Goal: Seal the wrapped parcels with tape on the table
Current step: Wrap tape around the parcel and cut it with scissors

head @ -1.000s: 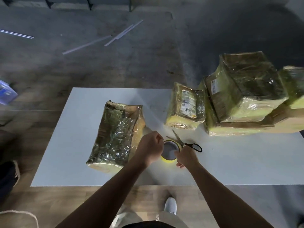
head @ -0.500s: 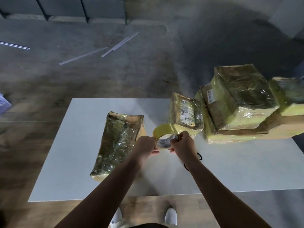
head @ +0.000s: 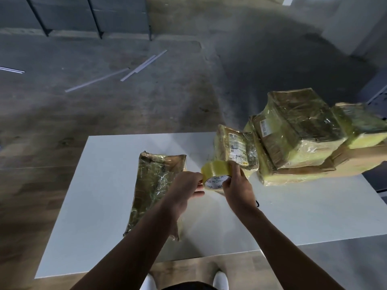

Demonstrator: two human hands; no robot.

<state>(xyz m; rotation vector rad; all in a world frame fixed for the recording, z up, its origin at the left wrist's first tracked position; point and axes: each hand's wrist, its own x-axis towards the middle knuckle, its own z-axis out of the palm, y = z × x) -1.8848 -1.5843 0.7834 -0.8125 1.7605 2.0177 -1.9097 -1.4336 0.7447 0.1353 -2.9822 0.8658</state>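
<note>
**Tape roll raised over the table, its free end not yet drawn**

A person holds the yellowish tape roll up in both hands above the middle of the white table. It sits just right of the long wrapped parcel lying on the table's left half. The right hand grips the roll, its fingers curled over the outer rim and the thumb set at the printed core. The left hand meets the roll's left edge, its fingers drawn together in a pinch on the tape's surface. Whether they have caught the free end cannot be told, and no strip shows pulled out. To the far right, a smaller labelled parcel stands just beside the stacked parcels.

The step in hand appears to be finding and lifting the tape's end, before any sealing begins. The next move likely calls for the left hand to peel that end free and draw out a length while the right lets the roll turn. The strip would then go left and down, to be pressed across the long parcel's film. A cutter will be needed after that. A black loop beside the right wrist is too hidden to name.
</note>
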